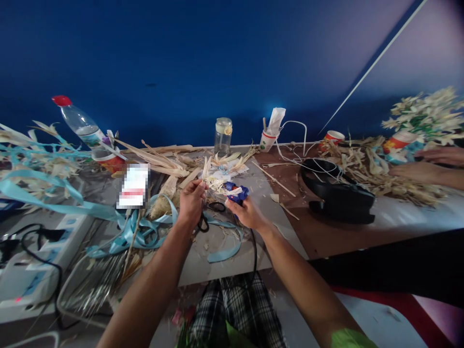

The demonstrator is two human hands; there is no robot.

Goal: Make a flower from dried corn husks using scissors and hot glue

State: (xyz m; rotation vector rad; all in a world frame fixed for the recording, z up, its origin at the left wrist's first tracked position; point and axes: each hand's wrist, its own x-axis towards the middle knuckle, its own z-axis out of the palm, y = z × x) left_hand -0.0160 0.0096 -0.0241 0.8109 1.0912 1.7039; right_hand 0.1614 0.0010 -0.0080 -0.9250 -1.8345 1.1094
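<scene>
My right hand (247, 211) is wrapped round a blue hot glue gun (237, 192), whose black cord (254, 251) drops toward my lap. Its front end points left at a pale corn-husk flower (217, 183). My left hand (193, 199) is closed in a pinch at the left edge of that flower. Whether the nozzle touches the husk, I cannot tell. Just behind, more husk pieces (237, 166) lie on white paper. A light blue ribbon (226, 253) curls on the grey board (203, 270) below my hands.
At left are a phone (133, 187), tangled blue ribbon (141, 232), a power strip (47, 261) and a tilted plastic bottle (81, 123). A clear drinking bottle (223, 137) and paper cup (267, 141) stand behind. Right are a black headset (337, 195) and another person's hands (431, 166).
</scene>
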